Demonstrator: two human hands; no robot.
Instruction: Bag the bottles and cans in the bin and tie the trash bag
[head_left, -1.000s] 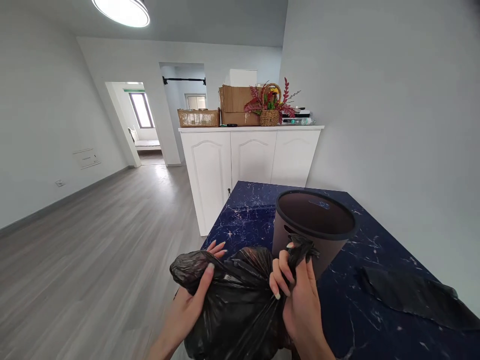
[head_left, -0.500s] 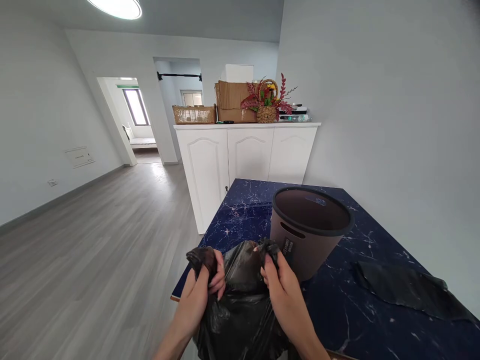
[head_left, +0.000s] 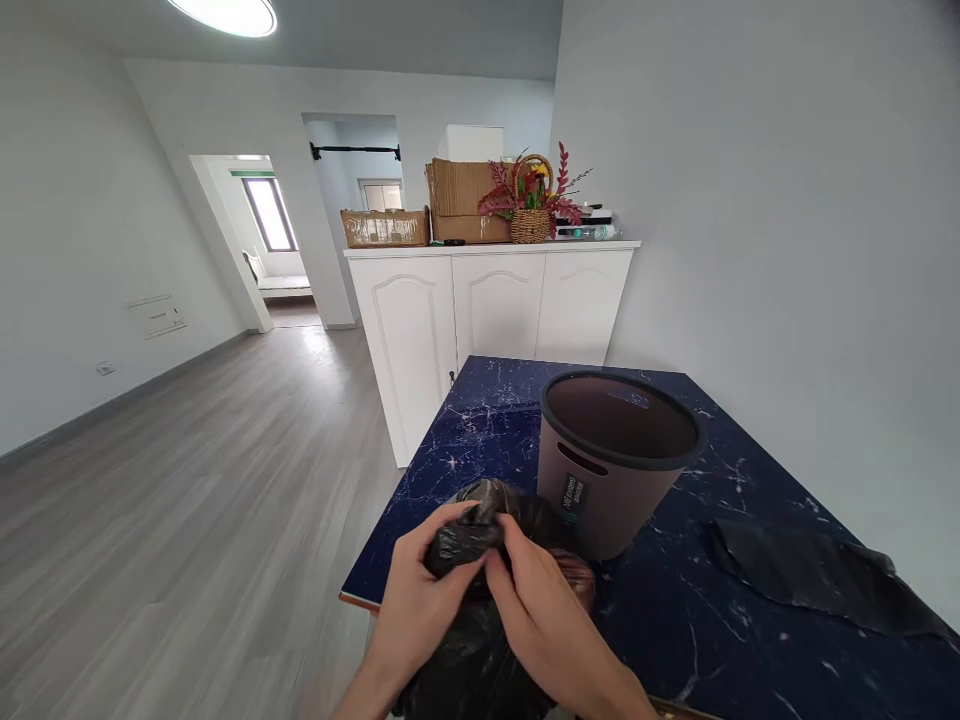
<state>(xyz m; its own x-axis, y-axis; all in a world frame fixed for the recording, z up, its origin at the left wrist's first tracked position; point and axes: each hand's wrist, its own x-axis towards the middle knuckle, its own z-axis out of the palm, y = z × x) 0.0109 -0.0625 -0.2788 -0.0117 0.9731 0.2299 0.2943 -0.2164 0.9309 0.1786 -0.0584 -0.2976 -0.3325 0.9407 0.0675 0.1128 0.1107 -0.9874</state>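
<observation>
A full black rubbish bag [head_left: 480, 650] sits at the near edge of a dark blue marble-patterned table [head_left: 697, 640]. My left hand [head_left: 420, 610] and my right hand [head_left: 540, 610] are pressed together at the top of the bag, fingers closed on its gathered neck. Just beyond the bag stands an empty brown-grey waste bin [head_left: 615, 460] with a dark rim, upright on the table.
A flat, loose black bag [head_left: 817, 580] lies on the table at the right, near the white wall. Behind the table stands a white cabinet [head_left: 487, 310] bearing cardboard boxes and a flower basket [head_left: 531, 205]. Grey wood floor [head_left: 187, 500] stretches left toward doorways.
My hands, which held two separate corners of the bag apart, have come together at its top, bunching the neck into one knot-like wad. The bag sits lower and more compact.
</observation>
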